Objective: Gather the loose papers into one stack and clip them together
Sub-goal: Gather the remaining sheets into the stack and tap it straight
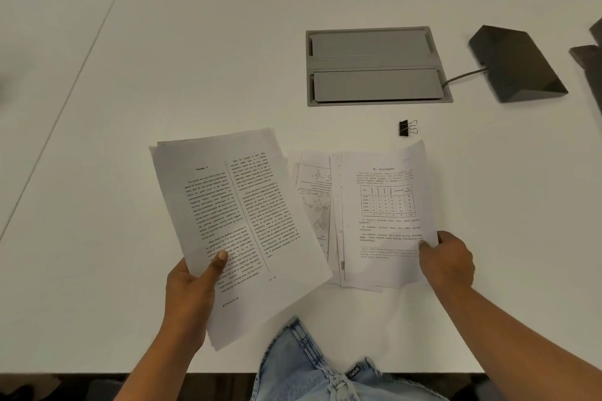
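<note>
My left hand (195, 283) holds a small sheaf of printed pages (237, 225) lifted off the white table (97, 172), thumb pressed on the top page's lower left. To the right, a loose pile of papers (368, 221) lies fanned on the table, its top sheet showing a small printed table. My right hand (448, 262) pinches the right edge of that top sheet, which curls up slightly. A black binder clip (407, 128) with silver handles lies on the table just beyond the pile, untouched.
A grey cable hatch (374, 67) is set into the table behind the clip. A dark wedge-shaped box (518, 65) with a cord sits at the far right, with more dark objects at the right border. The table's near edge runs along my lap.
</note>
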{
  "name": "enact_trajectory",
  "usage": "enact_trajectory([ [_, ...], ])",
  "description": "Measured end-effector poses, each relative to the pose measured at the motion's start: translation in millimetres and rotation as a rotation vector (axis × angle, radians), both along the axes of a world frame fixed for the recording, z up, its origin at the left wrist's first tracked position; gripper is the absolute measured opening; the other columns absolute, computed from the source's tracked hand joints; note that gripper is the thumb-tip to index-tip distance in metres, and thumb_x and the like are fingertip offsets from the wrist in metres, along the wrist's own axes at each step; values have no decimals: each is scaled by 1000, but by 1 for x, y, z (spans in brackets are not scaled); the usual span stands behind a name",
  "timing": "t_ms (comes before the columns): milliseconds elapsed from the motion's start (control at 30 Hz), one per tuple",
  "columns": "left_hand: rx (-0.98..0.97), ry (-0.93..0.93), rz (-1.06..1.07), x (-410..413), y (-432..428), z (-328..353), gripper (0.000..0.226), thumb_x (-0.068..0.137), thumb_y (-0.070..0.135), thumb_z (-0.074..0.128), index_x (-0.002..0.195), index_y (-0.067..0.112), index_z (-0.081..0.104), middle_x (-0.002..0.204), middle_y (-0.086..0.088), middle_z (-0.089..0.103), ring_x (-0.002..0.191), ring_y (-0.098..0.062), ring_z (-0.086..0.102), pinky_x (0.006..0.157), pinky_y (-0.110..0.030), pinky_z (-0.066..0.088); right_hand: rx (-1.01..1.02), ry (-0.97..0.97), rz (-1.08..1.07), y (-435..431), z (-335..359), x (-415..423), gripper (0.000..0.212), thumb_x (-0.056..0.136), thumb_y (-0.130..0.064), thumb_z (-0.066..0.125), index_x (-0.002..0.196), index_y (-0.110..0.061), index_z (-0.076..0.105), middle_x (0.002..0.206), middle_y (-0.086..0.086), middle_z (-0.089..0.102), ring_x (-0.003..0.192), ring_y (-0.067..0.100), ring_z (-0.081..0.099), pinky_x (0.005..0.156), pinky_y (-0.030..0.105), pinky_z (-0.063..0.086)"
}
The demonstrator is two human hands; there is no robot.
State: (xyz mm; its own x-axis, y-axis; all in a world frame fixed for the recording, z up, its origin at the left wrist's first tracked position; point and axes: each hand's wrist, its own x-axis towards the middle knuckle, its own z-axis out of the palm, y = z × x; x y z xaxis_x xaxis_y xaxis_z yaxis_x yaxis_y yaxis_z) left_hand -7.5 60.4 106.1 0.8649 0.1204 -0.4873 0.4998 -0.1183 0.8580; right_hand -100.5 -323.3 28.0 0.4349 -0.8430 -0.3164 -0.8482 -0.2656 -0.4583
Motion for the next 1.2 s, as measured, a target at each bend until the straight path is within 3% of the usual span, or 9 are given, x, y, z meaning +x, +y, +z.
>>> enact_trajectory([
  [100, -16, -6, -9, 3, 0, 2, 20, 91, 26, 71, 111, 28, 67, 98, 4, 79, 84, -30, 76, 62, -41, 61, 62, -124, -3, -8, 1, -1, 20, 90, -21, 69, 106, -9, 72, 102, 15, 75, 85, 36, 67, 74, 36, 52],
  [300, -64, -18, -58, 9, -3, 7, 15, 97, 30, 63, 110, 30, 69, 95, 8, 81, 76, -22, 79, 55, -32, 62, 363, -488, -136, -27, 29, -12, 7, 90, -16, 71, 95, -19, 69, 102, 9, 74, 88, 26, 68, 80, 32, 52],
  [400, -95, -19, -61, 12, -8, 9, 14, 98, 32, 60, 108, 30, 70, 94, 8, 81, 75, -19, 78, 53, -28, 61, 514, -625, -150, -31, 57, -17, 7, 89, -17, 72, 95, -21, 73, 94, -7, 78, 91, 17, 73, 71, 22, 58],
  [467, -115, -14, -70, 12, -14, 11, 14, 98, 34, 59, 106, 31, 70, 94, 7, 81, 75, -18, 78, 54, -28, 61, 589, -675, -125, -30, 73, -22, 12, 88, -21, 72, 99, -20, 74, 97, -7, 80, 90, 14, 75, 67, 20, 60],
  [567, -167, -10, -94, 12, -27, 16, 24, 93, 40, 60, 109, 28, 72, 100, 2, 82, 84, -20, 79, 63, -30, 63, 677, -692, -46, -20, 90, -25, 27, 82, -29, 72, 106, -15, 75, 104, 0, 79, 93, 18, 76, 67, 24, 60],
  [767, -261, 14, -158, 6, -58, 24, 37, 83, 51, 65, 111, 29, 74, 105, 1, 81, 93, -19, 78, 70, -28, 63, 763, -634, 74, 27, 97, -22, 31, 78, -27, 72, 104, -11, 76, 100, 8, 80, 90, 26, 77, 69, 31, 62],
  [867, -265, 11, -156, 4, -70, 24, 41, 77, 44, 73, 114, 25, 72, 108, 0, 80, 96, -22, 77, 79, -37, 64, 763, -602, 121, 47, 96, -20, 28, 78, -30, 71, 100, -13, 78, 96, 5, 81, 87, 23, 77, 66, 26, 61],
  [1067, -260, 31, -110, 5, -73, 24, 30, 86, 37, 68, 110, 21, 71, 100, -4, 82, 89, -27, 78, 74, -43, 64, 603, -606, 59, 34, 93, -23, 13, 91, -19, 67, 99, -15, 76, 96, -1, 81, 91, 23, 76, 85, 42, 59],
  [1200, -254, 49, -89, 7, -68, 23, 21, 95, 32, 62, 111, 22, 71, 102, -3, 81, 92, -25, 78, 76, -40, 64, 613, -690, 42, 16, 106, -26, 23, 86, -29, 67, 101, -16, 76, 102, 1, 80, 92, 17, 76, 75, 25, 61],
])
